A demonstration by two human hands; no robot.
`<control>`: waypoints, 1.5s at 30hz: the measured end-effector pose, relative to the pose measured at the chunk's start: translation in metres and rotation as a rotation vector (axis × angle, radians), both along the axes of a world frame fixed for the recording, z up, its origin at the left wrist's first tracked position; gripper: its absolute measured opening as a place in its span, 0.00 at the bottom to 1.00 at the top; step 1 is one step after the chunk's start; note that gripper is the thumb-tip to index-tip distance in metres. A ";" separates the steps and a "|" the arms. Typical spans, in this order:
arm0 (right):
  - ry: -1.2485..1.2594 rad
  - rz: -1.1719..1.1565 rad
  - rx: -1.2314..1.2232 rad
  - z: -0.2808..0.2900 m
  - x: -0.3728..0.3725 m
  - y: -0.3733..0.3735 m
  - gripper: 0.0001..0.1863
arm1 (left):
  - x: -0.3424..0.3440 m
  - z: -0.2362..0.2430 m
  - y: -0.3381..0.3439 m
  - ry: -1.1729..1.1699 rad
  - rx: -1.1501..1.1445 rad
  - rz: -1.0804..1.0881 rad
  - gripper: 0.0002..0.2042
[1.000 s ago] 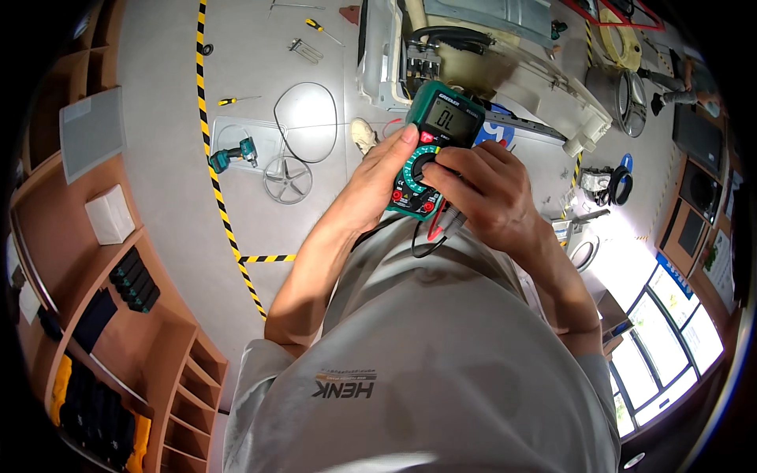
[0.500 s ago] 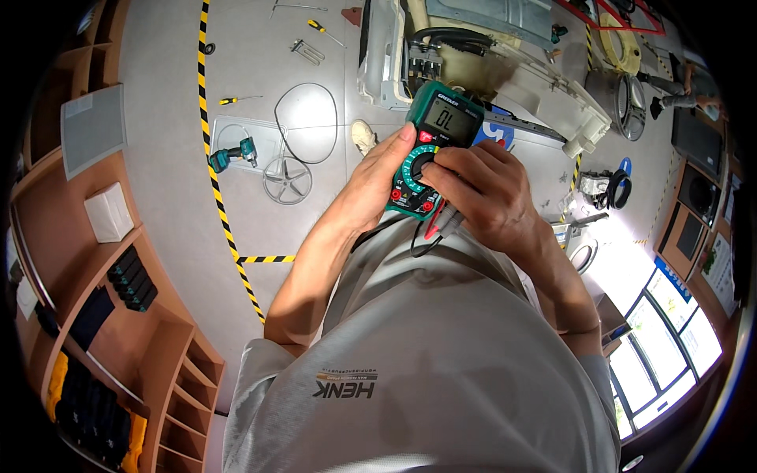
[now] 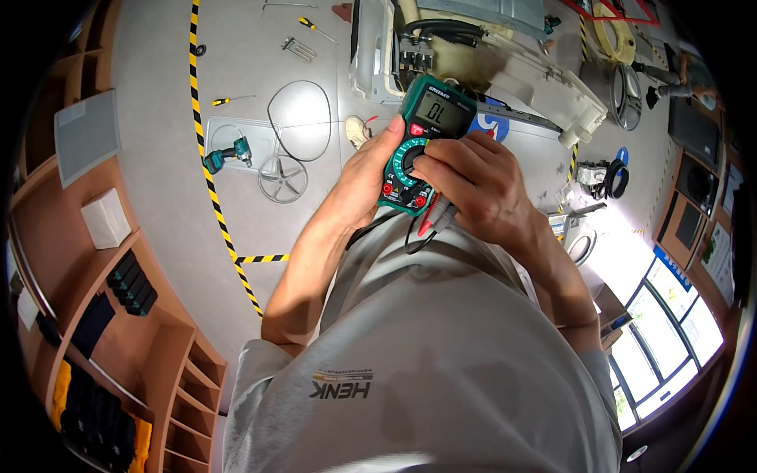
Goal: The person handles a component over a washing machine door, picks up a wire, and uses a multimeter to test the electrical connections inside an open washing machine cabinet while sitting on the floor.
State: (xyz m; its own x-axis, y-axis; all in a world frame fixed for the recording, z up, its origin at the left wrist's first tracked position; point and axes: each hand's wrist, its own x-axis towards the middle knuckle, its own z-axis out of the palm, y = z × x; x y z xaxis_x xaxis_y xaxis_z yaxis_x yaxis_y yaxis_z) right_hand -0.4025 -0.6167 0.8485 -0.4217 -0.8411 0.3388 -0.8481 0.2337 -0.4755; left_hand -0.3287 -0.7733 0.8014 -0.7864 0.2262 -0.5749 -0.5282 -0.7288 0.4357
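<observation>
A green-cased digital multimeter (image 3: pixel 439 114) is held upright in front of my waist, its grey screen lit with a reading. My left hand (image 3: pixel 364 180) grips its left side, the thumb lying along the edge near the screen. With thumb and finger, my right hand (image 3: pixel 477 175) pinches the round dial (image 3: pixel 408 160) at the middle of the meter. Test probes (image 3: pixel 438 215), red and grey-black, stick out below my right hand, which is closed around them; their other ends are mostly hidden. A dark lead loops under the meter against my shirt.
Ahead stands an opened appliance (image 3: pixel 378 55) with hoses and wiring. On the floor at left lie a cordless drill (image 3: pixel 229 155), a pulley wheel (image 3: pixel 282 178), a belt (image 3: pixel 272 106), screwdrivers (image 3: pixel 307 24) and a heating element (image 3: pixel 300 50). Wooden shelves (image 3: pixel 150 347) line the left; another person (image 3: pixel 682 83) is far right.
The view has shifted slightly, with the scene sliding a little left. Both hands keep their hold on the multimeter, and my right fingers stay at the dial.
</observation>
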 end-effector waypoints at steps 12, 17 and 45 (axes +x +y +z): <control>-0.032 -0.043 -0.001 -0.008 0.006 0.000 0.13 | -0.002 0.005 0.000 -0.036 -0.002 0.026 0.25; -0.033 -0.088 -0.020 -0.011 0.007 -0.002 0.13 | -0.002 0.001 0.002 -0.027 -0.003 0.046 0.24; -0.977 -0.689 -0.329 -0.064 -0.051 0.037 0.12 | 0.022 -0.059 -0.046 -0.018 -0.264 0.344 0.29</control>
State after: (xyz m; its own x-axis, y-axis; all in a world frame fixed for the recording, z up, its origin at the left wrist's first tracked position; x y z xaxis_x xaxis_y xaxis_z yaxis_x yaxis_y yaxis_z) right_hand -0.4537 -0.5792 0.7842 -0.9364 -0.2789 -0.2131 0.1469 0.2398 -0.9596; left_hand -0.3063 -0.8189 0.7425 -0.7796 -0.2045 -0.5919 -0.2829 -0.7283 0.6242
